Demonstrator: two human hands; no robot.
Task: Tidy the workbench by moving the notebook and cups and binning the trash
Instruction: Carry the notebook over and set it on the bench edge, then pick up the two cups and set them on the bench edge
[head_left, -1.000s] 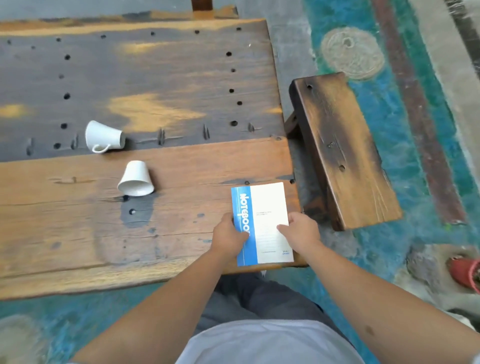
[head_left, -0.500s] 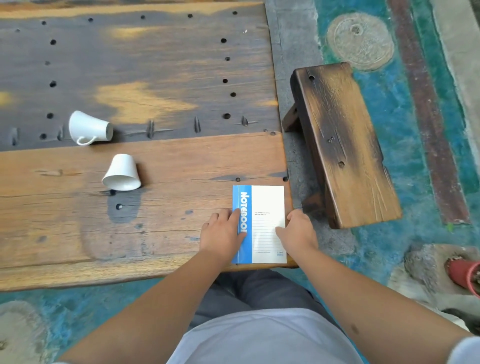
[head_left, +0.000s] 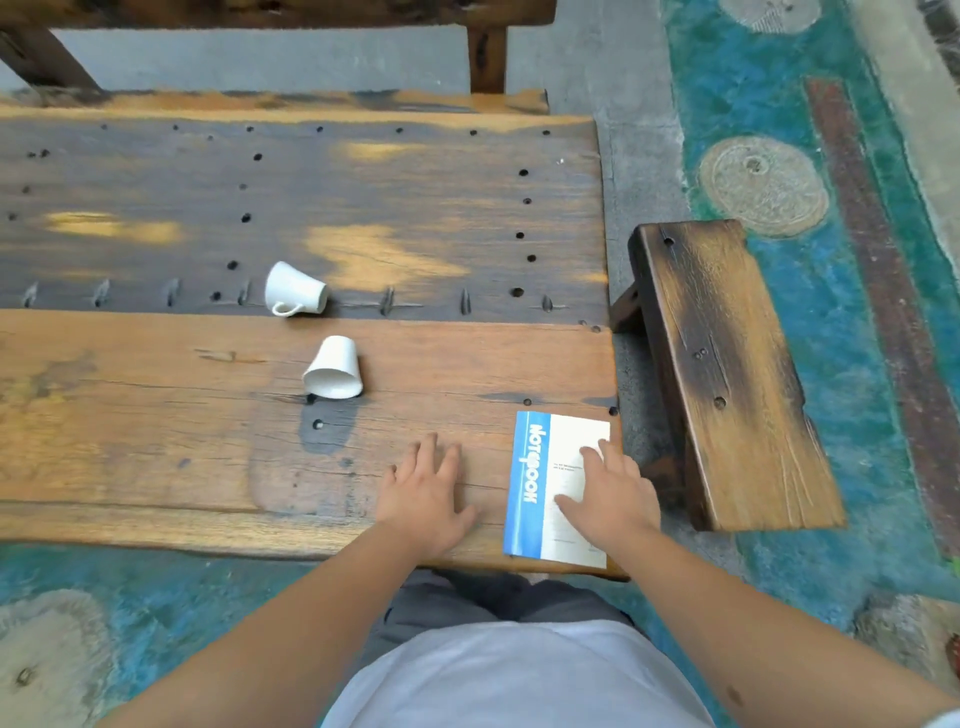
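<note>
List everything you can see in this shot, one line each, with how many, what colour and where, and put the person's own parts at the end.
workbench: 1, orange-brown and dark grey wood with holes, fills the left and middle.
mug with handle: 1, white, on its side on the dark board.
cup without handle: 1, white, tipped over on the orange board, nearer than the mug.
notebook: 1, blue and white, flat at the bench's near right corner.
small bench: 1, charred brown wood, on the floor right of the workbench.
floor: teal and grey, with round patterns.
left hand: open, flat on the wood beside the notebook.
right hand: open, resting on the notebook.
</note>
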